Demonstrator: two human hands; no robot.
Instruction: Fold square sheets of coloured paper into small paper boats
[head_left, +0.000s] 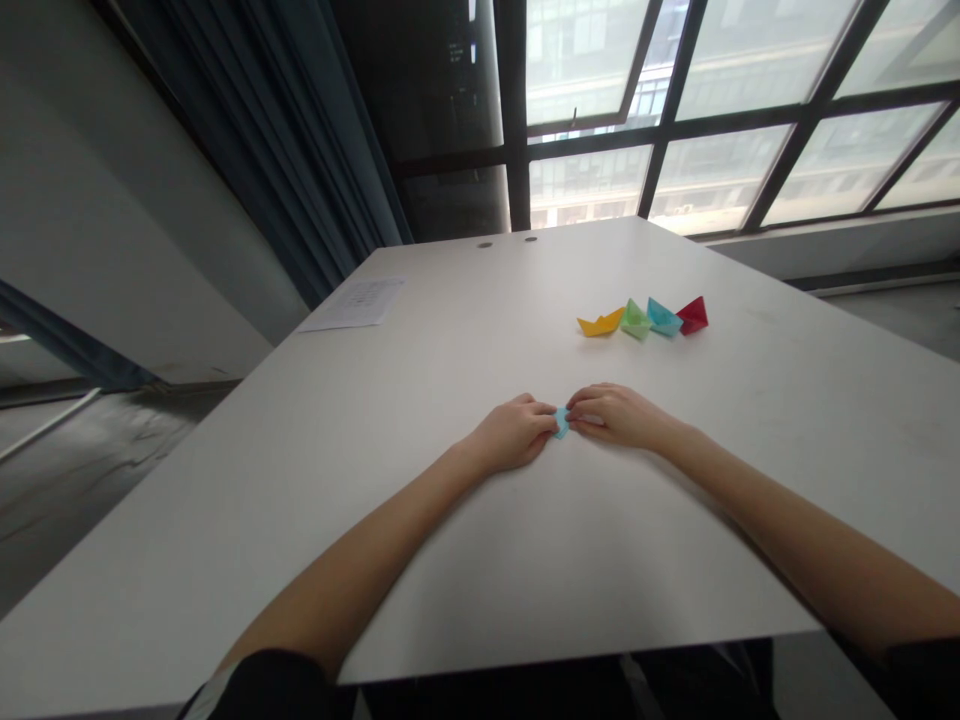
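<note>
Paper piece [562, 422], light blue, sits between left hand [517, 432] and right hand [611, 415] at the near part of the desk [450, 560]. Each grip is closed on one side of the piece; exact finger placement is too small to tell. Caution: uneven pull between hands could tear or skew the paper; a loose pinch could let a crease slip. No separate container shows. Beyond stand four paper boats [635, 320]; whether their hollows hold anything cannot be told.
</note>
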